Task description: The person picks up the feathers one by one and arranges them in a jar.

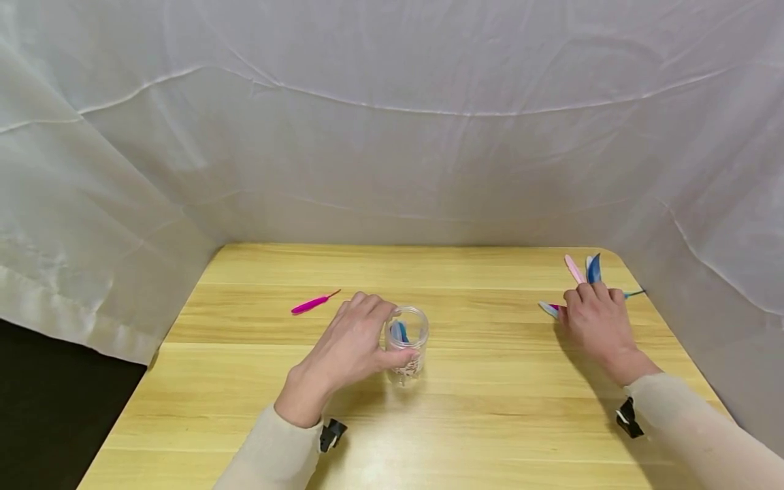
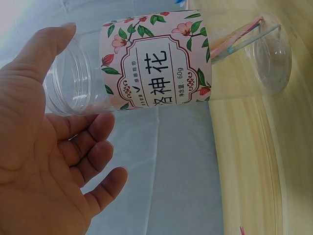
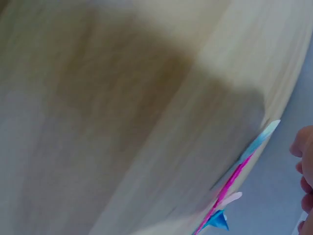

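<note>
head view: left hand (image 1: 352, 344) wraps curled fingers (image 1: 373, 309) round a clear plastic jar (image 1: 407, 346) standing upright on the wooden worktop (image 1: 478, 422), mouth up. right hand (image 1: 597, 323) lies at the far right over a cluster of coloured picks (image 1: 584, 271), fingers together and bent; the grip itself is hidden. a pink pick (image 1: 314, 303) lies apart, long axis slanting up to the right.

left wrist view: thumb and fingers (image 2: 93, 129) close loosely on the jar's (image 2: 156, 61) rim; a pick rests inside.

right wrist view: blurred; fingertips (image 3: 304, 161) beside the picks (image 3: 230, 191).

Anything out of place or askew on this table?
One pink feather lies alone left of the clear jar that the left hand grips, apart from the feathers under the right hand. Nothing looks spilled or damaged.
</note>
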